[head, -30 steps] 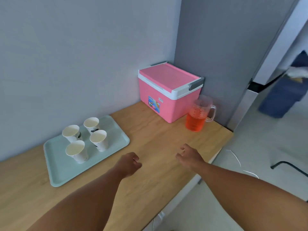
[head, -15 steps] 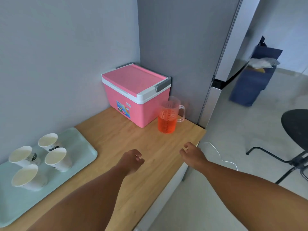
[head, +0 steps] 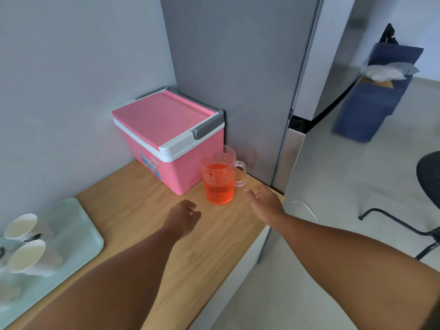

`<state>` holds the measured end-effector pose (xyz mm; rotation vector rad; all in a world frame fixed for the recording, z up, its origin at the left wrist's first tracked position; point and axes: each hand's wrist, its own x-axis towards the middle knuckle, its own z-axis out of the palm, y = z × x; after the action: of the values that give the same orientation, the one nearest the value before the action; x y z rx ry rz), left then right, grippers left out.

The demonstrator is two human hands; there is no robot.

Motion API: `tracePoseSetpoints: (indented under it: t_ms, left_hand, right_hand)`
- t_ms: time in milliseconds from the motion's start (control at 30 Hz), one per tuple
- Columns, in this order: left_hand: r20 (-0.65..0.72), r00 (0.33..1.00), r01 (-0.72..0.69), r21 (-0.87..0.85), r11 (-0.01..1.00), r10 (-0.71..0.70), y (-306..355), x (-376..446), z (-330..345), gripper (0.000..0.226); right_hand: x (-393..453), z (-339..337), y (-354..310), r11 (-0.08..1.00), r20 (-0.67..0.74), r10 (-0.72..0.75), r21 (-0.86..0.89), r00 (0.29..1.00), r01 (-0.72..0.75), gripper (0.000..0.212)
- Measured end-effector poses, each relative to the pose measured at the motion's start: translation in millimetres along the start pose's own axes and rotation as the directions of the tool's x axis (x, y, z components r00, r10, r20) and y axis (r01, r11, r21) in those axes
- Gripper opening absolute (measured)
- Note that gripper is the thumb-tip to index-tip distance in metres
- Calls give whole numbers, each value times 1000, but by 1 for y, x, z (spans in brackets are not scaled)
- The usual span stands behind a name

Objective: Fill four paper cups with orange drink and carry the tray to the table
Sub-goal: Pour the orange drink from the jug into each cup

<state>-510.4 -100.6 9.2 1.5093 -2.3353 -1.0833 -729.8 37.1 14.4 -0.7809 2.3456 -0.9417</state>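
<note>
Right hand (head: 265, 202) fingers spread open, empty, just short of the jug (head: 219, 181) handle, probably lining up a grab; left hand (head: 183, 215) loosely curled, empty.

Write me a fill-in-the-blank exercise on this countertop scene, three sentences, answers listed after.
1. The clear jug holds a drink coloured ____.
2. The cooler behind the jug is coloured ____.
3. The hand nearest the jug's handle, open and not touching it, is the ____ hand; the other is the left hand.

Missing words: orange; pink; right
</note>
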Motion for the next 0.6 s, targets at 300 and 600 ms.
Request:
tracePoseSetpoints:
  t_ms: [300,600]
  left_hand:
    - [-155,985,26,-261,965,-68,37,29,3,40]
    - [-50,996,-87,-528,845,71,45,60,14,59]
  right_hand:
    - [32,2,-23,976,-33,-122,179,992,126,67]
    - [32,4,-52,971,-55,-88,218,995,98,36]
